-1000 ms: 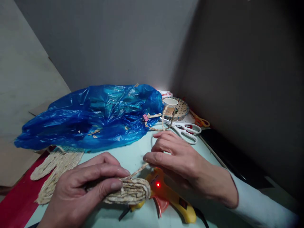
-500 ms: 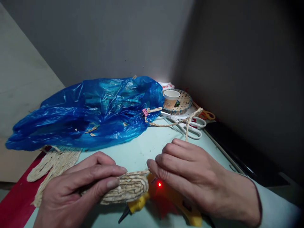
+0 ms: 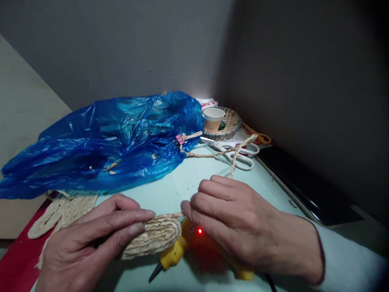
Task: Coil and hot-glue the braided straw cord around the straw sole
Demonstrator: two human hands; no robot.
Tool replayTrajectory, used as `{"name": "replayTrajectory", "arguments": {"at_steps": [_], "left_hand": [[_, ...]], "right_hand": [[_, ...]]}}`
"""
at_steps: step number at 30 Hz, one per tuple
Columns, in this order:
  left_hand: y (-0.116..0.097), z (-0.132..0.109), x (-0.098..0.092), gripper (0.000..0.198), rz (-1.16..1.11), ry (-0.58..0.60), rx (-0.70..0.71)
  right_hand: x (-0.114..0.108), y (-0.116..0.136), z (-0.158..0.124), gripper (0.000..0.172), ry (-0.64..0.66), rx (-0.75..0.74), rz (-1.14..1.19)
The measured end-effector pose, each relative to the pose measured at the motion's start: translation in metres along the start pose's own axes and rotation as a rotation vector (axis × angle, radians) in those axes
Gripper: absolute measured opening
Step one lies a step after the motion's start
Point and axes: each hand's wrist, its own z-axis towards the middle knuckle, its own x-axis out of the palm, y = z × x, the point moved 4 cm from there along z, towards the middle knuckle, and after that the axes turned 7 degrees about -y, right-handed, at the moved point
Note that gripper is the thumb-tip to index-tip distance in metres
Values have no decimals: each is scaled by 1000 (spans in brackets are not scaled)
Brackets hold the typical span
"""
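Observation:
Between the fingers and thumb of my left hand [image 3: 100, 239] is an oval coil of braided straw cord [image 3: 156, 235], its rows wound tightly side by side. The cord's loose length leaves the coil's top edge and enters my right hand [image 3: 227, 223], which is closed around it. Beyond that hand the braided cord [image 3: 233, 164] comes out and runs up the table to a pink binder clip [image 3: 180, 139]. A yellow hot glue gun [image 3: 173, 254] with a dark nozzle lies under the hands, its red light lit. My right hand hides much of its body.
A blue plastic bag [image 3: 121, 134] fills the back left. Coiled straw pieces [image 3: 60, 213] lie at its front. White-handled scissors [image 3: 243, 156], a paper cup [image 3: 213, 121] in a woven basket [image 3: 232, 129], orange-handled scissors [image 3: 263, 139] and a black flat object [image 3: 304, 182] are at right.
The view has shifted a little, so everything sits slightly further left. Both hands keep their hold, and the cord stays stretched between the coil and my right hand.

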Motion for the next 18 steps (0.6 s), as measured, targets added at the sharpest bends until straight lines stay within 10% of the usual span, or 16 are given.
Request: {"name": "replayTrajectory", "arguments": {"at_steps": [18], "left_hand": [[3,-3,10,6,-41,47,-157]], "right_hand": [[4,-7,3,29,188,299,488]]}}
